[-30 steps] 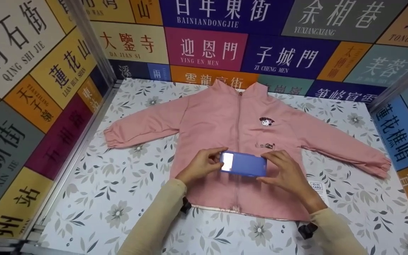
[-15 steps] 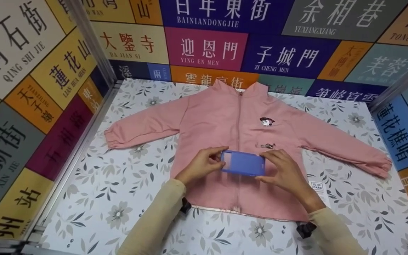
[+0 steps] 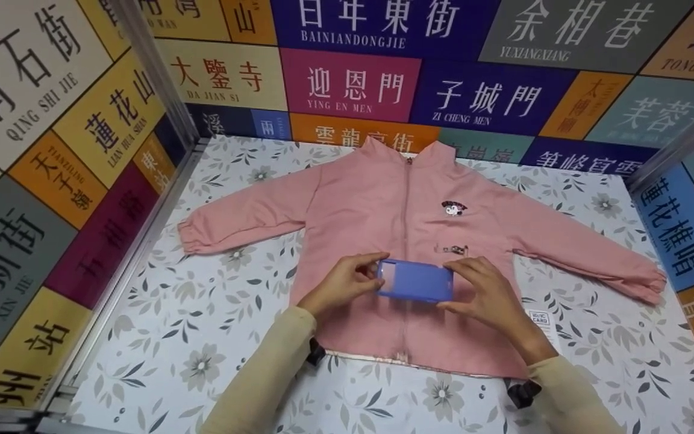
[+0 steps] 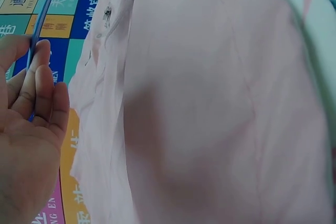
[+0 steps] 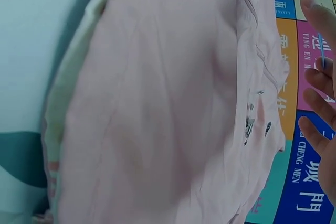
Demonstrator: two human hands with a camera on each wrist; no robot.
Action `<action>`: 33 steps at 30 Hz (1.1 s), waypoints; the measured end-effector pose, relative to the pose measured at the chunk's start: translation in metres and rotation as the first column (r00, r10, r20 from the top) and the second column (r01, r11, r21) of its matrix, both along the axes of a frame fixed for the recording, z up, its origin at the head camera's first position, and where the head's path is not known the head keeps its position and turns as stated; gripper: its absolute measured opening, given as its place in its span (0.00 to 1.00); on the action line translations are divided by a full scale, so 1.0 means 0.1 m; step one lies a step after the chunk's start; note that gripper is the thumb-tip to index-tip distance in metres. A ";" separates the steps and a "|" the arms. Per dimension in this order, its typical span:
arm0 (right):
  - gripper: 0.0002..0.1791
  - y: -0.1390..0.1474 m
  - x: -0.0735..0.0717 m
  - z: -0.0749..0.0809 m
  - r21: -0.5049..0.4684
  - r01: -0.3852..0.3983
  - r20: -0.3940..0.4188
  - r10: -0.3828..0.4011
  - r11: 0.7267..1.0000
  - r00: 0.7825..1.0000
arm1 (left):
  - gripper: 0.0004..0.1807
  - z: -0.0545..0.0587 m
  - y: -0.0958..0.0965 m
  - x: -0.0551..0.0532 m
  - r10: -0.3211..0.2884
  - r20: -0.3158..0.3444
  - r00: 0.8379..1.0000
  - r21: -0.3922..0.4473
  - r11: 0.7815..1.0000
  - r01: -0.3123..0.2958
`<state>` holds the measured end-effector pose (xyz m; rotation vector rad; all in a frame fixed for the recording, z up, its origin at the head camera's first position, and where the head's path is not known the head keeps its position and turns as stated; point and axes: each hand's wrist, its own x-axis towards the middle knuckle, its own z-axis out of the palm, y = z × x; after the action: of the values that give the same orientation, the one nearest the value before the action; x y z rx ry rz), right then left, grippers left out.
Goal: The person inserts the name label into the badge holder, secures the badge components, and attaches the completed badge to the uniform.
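A flat blue plastic card holder (image 3: 416, 281) with a see-through window at its left end is held level above a pink zip-up jacket (image 3: 353, 205). My left hand (image 3: 342, 282) pinches its left end between thumb and fingers. At the opposite end, my right hand (image 3: 487, 294) grips it with the thumb below and fingers above. The left wrist view shows the holder (image 4: 39, 22) edge-on as a thin blue strip. The jacket lies face up, sleeves spread, front zip closed, with a small cartoon patch (image 3: 453, 208) and a pocket zip pull (image 3: 456, 249) on the chest.
A white printed card (image 3: 541, 319) reading "ID/IC CARD" lies by the jacket's right side, partly under my right forearm. The floral table covering (image 3: 202, 361) is bounded by panels with street names (image 3: 347, 84) at the back and both sides.
The blue card holder has tilted slightly, and the bright glare on its window is gone. Both hands keep hold of it in nearly the same place; the jacket has not moved.
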<state>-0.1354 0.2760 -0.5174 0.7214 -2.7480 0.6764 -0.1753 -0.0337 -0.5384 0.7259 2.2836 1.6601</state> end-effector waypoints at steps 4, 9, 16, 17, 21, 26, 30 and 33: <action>0.45 0.03 0.01 -0.01 -0.002 0.000 -0.003 0.000 1.000 1.000 | 0.29 -0.01 -0.01 0.01 -0.008 -0.007 1.000 0.015 1.000 0.009; 0.45 0.07 0.02 -0.04 -0.006 0.006 -0.005 -0.006 1.000 1.000 | 0.29 0.00 -0.04 0.03 -0.002 0.000 1.000 0.017 1.000 0.003; 0.46 0.07 0.01 -0.02 -0.008 0.005 -0.008 -0.005 1.000 1.000 | 0.32 0.03 -0.07 0.03 0.002 0.034 0.999 -0.001 1.000 -0.002; 0.46 0.07 0.01 -0.01 -0.008 0.006 -0.007 -0.006 1.000 1.000 | 0.32 0.03 -0.07 0.03 0.004 0.038 0.999 -0.002 1.000 -0.004; 0.46 0.06 0.00 0.02 -0.014 0.008 -0.001 -0.008 1.000 1.000 | 0.35 0.05 -0.08 0.01 0.005 0.033 0.999 -0.003 1.000 -0.005; 0.46 0.07 0.00 0.03 -0.016 0.007 0.006 -0.007 1.000 1.000 | 0.37 0.05 -0.07 0.01 -0.016 0.030 0.999 0.006 1.000 0.016; 0.46 0.08 0.00 0.02 -0.017 0.009 0.007 -0.008 1.000 1.000 | 0.39 0.04 -0.07 0.01 -0.031 0.041 0.999 0.018 0.999 0.030; 0.46 0.09 0.01 0.02 -0.020 0.012 0.005 -0.012 1.000 1.000 | 0.39 0.03 -0.05 0.02 -0.030 0.050 0.998 0.020 0.999 0.029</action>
<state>-0.1347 0.2849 -0.5154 0.6986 -2.7437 0.7033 -0.1738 -0.0391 -0.5355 0.7109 2.2148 1.6705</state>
